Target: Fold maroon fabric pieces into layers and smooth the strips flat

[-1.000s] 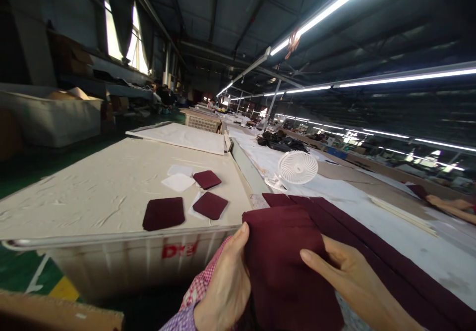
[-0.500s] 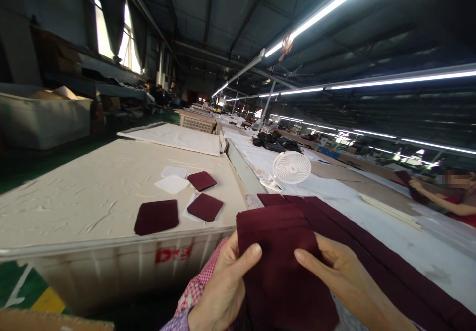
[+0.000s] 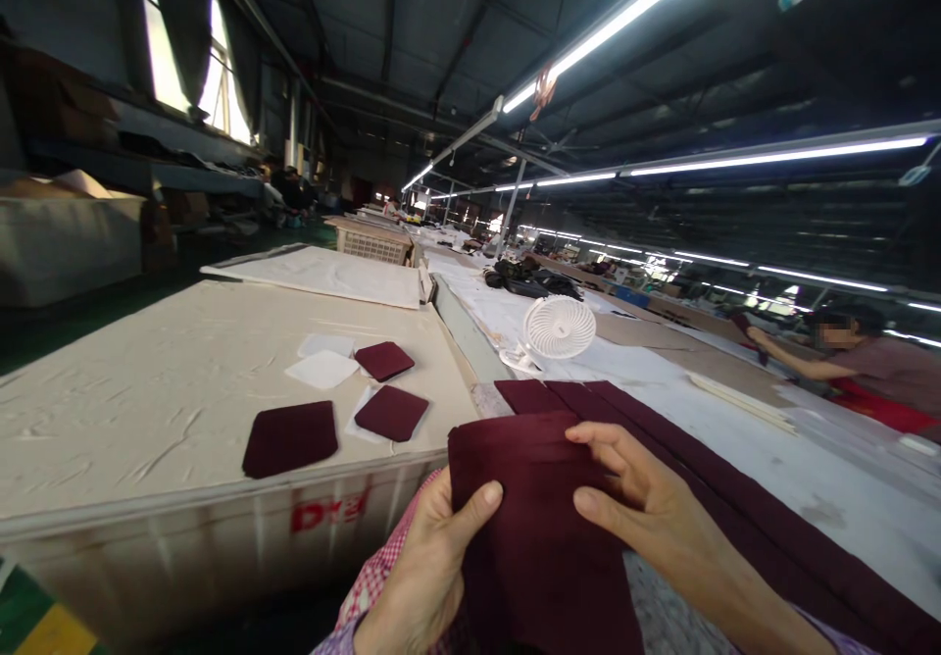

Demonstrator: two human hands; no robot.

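Observation:
My left hand (image 3: pixel 433 547) grips the left edge of a maroon fabric piece (image 3: pixel 544 537), its thumb on the front and its fingers behind. The piece hangs in front of me, with a faint crease line near its top. Over its right side is my right hand (image 3: pixel 654 508), fingers and thumb spread apart, fingertips at the cloth's face. Just beyond, long maroon fabric strips (image 3: pixel 706 478) run along the table. To the left lie maroon patches with clipped corners (image 3: pixel 290 437), near white patches (image 3: pixel 323 369); one maroon patch (image 3: pixel 391 412) lies partly over a white one.
A cream-covered surface (image 3: pixel 176 371) tops the large bin (image 3: pixel 221 528) at left. On the white table (image 3: pixel 647 371) stand a white fan (image 3: pixel 559 329), a dark cloth pile (image 3: pixel 533 277) and pale strips (image 3: pixel 742 402). Another person (image 3: pixel 853 371) handles dark cloth across the table.
My right hand has let go of the fabric's right edge, and its fingers have come round to the front. The left hand keeps its grip. The view has turned slightly right.

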